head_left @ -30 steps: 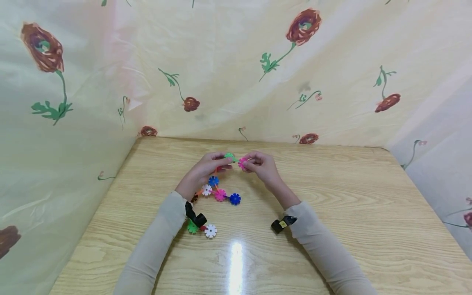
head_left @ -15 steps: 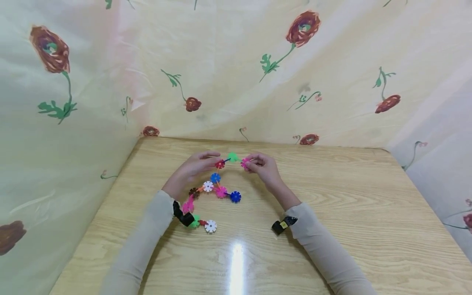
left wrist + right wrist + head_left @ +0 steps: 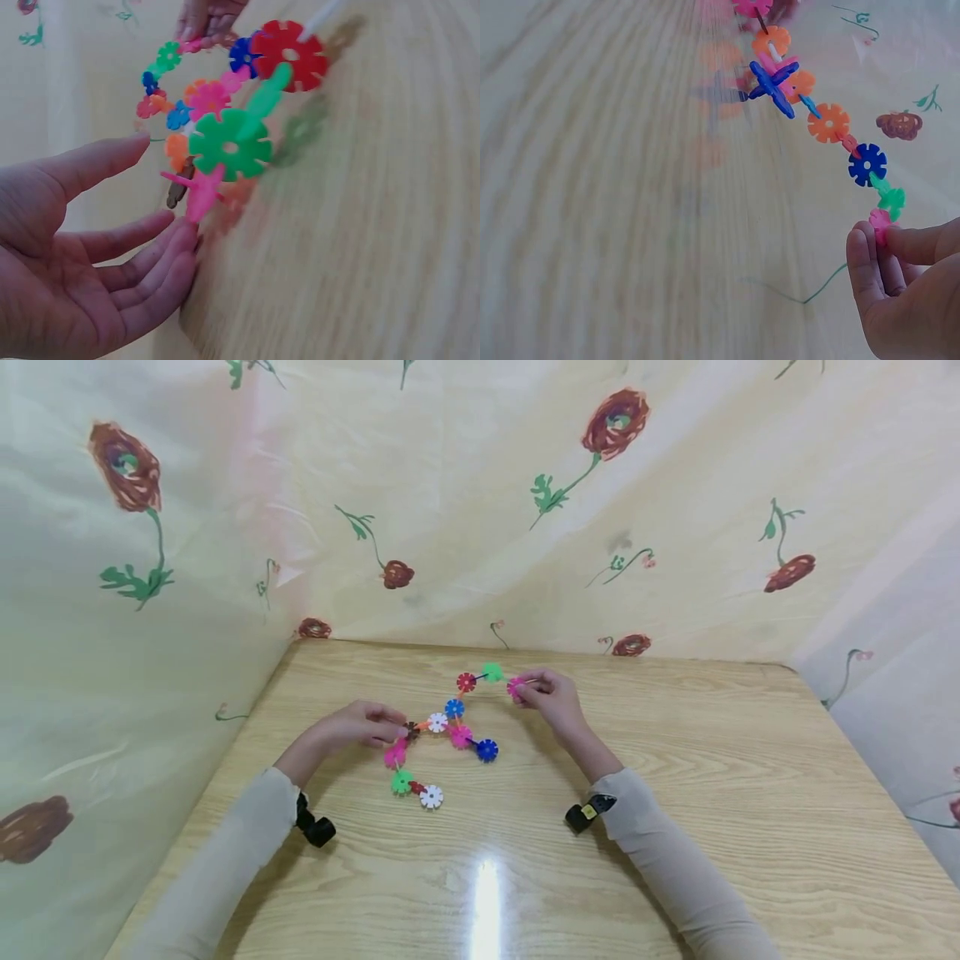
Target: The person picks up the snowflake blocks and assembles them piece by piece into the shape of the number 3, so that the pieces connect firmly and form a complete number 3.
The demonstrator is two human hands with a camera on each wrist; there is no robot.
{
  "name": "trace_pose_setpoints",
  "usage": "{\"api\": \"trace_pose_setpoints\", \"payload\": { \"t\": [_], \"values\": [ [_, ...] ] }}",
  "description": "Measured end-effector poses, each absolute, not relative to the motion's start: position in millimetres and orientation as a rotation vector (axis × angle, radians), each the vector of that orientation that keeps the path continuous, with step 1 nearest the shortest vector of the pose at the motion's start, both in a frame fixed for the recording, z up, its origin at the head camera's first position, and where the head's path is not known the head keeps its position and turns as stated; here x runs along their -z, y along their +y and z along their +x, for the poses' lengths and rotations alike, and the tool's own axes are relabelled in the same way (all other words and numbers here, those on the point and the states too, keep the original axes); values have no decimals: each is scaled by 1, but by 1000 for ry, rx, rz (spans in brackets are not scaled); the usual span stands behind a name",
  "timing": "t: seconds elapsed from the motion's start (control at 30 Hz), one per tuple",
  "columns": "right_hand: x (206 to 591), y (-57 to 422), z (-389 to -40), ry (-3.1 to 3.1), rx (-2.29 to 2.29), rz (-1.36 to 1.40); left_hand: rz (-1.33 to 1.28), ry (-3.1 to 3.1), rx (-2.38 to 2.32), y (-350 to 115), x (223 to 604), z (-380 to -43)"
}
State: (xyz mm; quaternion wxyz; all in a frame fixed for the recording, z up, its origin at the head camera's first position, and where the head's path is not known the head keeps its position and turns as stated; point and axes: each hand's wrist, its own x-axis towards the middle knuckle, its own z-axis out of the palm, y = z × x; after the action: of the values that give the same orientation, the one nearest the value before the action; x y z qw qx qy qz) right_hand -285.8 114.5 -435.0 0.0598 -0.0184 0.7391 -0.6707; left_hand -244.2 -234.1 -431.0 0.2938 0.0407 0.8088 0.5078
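Note:
A chain of notched plastic snowflake discs [image 3: 461, 737] in several colours curves across the middle of the table. My right hand [image 3: 553, 700] pinches the pink disc [image 3: 880, 223] at the chain's far end between thumb and fingers. My left hand [image 3: 352, 727] is at the chain's left side, by the brown disc [image 3: 180, 187]. In the left wrist view its thumb and fingers are spread apart, fingertips close to a pink disc [image 3: 201, 195]; whether they touch it I cannot tell. A white disc [image 3: 431, 797] ends the near strand, and a dark blue disc [image 3: 487, 750] ends a short branch.
The wood-grain table [image 3: 675, 827] runs back to a flowered cloth [image 3: 465, 527] hanging behind and at the sides. A bright light reflection [image 3: 486, 910] lies on the near tabletop. Each wrist wears a black camera.
My left hand has left the green and red discs at the far end and moved down-left to the brown disc. The right hand still pinches the pink disc, shifted slightly right with the chain.

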Motion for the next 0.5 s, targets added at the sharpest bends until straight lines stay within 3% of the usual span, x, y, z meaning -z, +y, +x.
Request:
{"api": "trace_pose_setpoints", "payload": {
  "t": [0.5],
  "values": [
    [431,126,-285,2226,2059,-11,62,2033,-1370,-221,427,-224]
  ]
}}
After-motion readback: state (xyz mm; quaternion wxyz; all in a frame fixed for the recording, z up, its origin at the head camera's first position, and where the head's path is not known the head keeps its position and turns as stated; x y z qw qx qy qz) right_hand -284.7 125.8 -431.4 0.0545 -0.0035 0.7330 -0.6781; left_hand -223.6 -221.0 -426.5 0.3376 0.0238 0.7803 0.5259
